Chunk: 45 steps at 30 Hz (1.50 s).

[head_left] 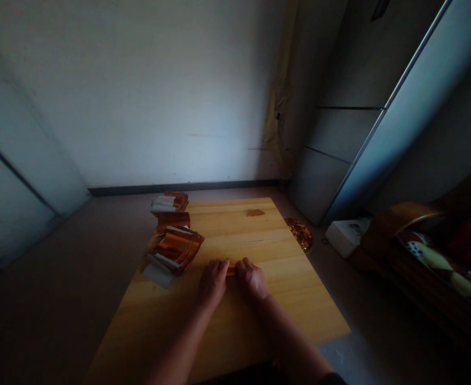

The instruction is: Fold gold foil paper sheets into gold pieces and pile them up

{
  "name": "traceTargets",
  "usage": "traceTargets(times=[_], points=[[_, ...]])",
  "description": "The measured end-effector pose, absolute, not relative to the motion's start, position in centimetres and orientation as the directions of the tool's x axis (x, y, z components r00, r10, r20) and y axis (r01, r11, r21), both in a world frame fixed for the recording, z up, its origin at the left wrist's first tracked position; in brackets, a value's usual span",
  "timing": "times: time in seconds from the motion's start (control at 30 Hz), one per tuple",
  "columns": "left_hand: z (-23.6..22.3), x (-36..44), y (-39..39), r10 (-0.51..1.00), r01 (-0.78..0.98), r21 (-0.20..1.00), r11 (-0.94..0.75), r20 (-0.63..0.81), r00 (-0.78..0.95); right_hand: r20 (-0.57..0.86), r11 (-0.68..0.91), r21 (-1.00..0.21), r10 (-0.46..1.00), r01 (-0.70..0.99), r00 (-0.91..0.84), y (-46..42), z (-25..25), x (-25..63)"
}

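Over the near middle of the wooden table (295, 283), my left hand (213, 280) and my right hand (253, 279) are close together with curled fingers. Between them shows a small strip of shiny copper-orange foil paper (231, 271), gripped at its two ends; the fingers hide the rest of it. To the left of my hands lies a loose stack of copper-orange foil sheets (176, 247) with pale edges. A small folded foil piece (256, 213) rests by itself toward the far right of the tabletop.
More foil sheets (181, 201) lie at the table's far left corner. Beside the right edge, lower down, is a heap of shiny orange foil pieces (301, 235). A white box (343, 238), a wooden armchair (403, 216) and a tall grey cabinet (339, 133) stand right.
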<state>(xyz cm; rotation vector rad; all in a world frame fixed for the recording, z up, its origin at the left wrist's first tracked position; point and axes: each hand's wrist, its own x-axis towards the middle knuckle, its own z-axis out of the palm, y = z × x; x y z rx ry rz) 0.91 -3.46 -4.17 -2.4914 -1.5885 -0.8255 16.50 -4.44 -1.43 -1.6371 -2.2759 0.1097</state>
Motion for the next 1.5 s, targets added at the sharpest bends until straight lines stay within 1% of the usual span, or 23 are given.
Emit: traceTargets(times=[0.27, 0.47, 0.67, 0.77, 1.0, 1.13, 1.33, 1.43, 1.5], points=[[-4.6, 1.3, -3.2, 0.815, 0.866, 0.235, -0.441, 0.508, 0.277, 0.239, 0.274, -0.270, 0.948, 0.923, -0.212, -4.1, -1.8, 16.5], [-4.0, 1.4, -3.3, 0.841, 0.878, 0.247, -0.410, 0.476, 0.258, 0.254, 0.251, -0.285, 0.951, 0.925, -0.179, -4.0, -1.8, 16.5], [-3.6, 1.4, -3.4, 0.855, 0.888, 0.245, -0.390, 0.453, 0.251, 0.267, 0.263, -0.292, 0.946, 0.920, -0.185, -4.1, -1.7, 16.5], [-3.7, 1.4, -3.4, 0.853, 0.885, 0.242, -0.397, 0.454, 0.259, 0.265, 0.270, -0.273, 0.944, 0.923, -0.198, -4.1, -1.5, 16.4], [-3.2, 1.6, -3.3, 0.860, 0.898, 0.204, -0.389, 0.431, 0.274, 0.239, 0.270, -0.181, 0.945, 0.946, -0.224, -4.1, -1.3, 16.2], [-2.8, 1.7, -3.4, 0.865, 0.901, 0.206, -0.381, 0.424, 0.269, 0.222, 0.273, -0.170, 0.947, 0.947, -0.233, -4.1, -1.3, 16.3], [-2.7, 1.6, -3.3, 0.866, 0.891, 0.236, -0.389, 0.424, 0.266, 0.223, 0.261, -0.201, 0.951, 0.944, -0.215, -4.1, -1.3, 16.3], [-3.0, 1.5, -3.2, 0.868, 0.885, 0.262, -0.385, 0.428, 0.251, 0.227, 0.237, -0.247, 0.957, 0.940, -0.181, -4.0, -1.3, 16.4], [-3.3, 1.3, -3.1, 0.869, 0.874, 0.298, -0.384, 0.436, 0.233, 0.238, 0.230, -0.298, 0.958, 0.926, -0.162, -3.9, -1.5, 16.5]])
